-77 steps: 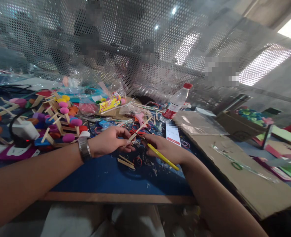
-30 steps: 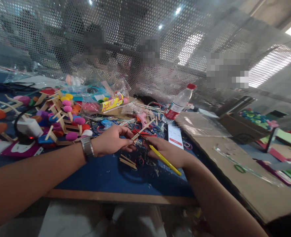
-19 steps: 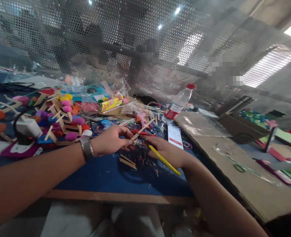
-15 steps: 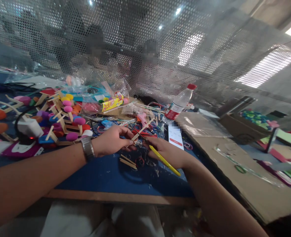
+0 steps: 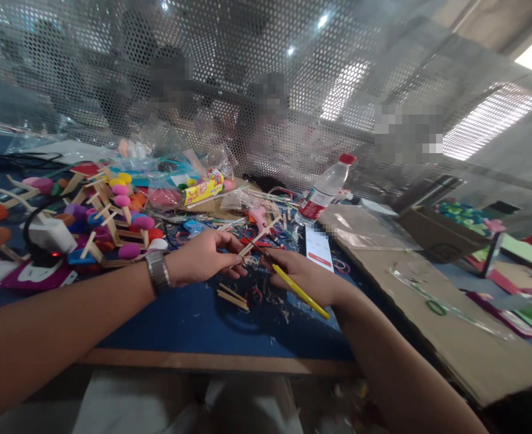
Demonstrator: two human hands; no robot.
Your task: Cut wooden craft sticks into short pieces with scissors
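Note:
My left hand, with a metal watch on its wrist, pinches a thin wooden stick between thumb and fingers. The stick slants up and away to the right. My right hand is closed around a yellow-handled tool. Its thin dark front end crosses the stick close to my left fingertips; whether it is a blade or jaws I cannot tell. Short wooden sticks lie on the blue table below my hands, beside small pale scraps and coloured bands.
Coloured discs on wooden pieces crowd the left, near a white plug. A pink glue gun lies behind my hands. A bottle stands beyond a phone. Cardboard covers the right side. A perforated screen rises behind.
The whole view has shifted slightly, with things sitting a little further left. Both hands keep the same grip on the stick and the yellow-handled tool.

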